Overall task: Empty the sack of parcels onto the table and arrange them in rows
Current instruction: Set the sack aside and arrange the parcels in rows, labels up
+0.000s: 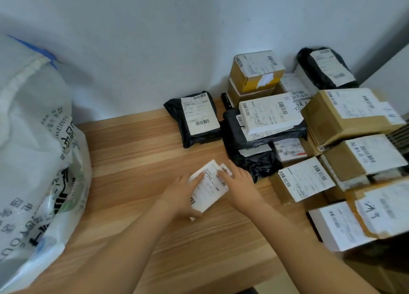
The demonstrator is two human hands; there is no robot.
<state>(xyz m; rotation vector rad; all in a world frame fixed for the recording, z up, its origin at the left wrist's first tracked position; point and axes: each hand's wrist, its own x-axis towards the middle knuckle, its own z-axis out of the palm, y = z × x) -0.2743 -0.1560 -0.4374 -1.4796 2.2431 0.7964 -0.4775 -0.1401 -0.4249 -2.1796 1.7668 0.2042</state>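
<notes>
Here, both hands (212, 189) holding small white parcel (209, 186), label blurred; sack (33, 150) cut off left

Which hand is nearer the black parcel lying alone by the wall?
Right. The right hand rests on the white parcel, below and slightly right of the black parcel; the left hand sits lower, gripping the white parcel's near-left edge.

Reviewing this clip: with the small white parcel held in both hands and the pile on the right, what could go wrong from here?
1. The stacked parcels on the right overlap and lean; setting the small white parcel against them might topple one.
2. The cardboard boxes at the table's right edge look crowded and could slide off.
3. The sack slumps onto the table, so it may spill into the free space.
</notes>
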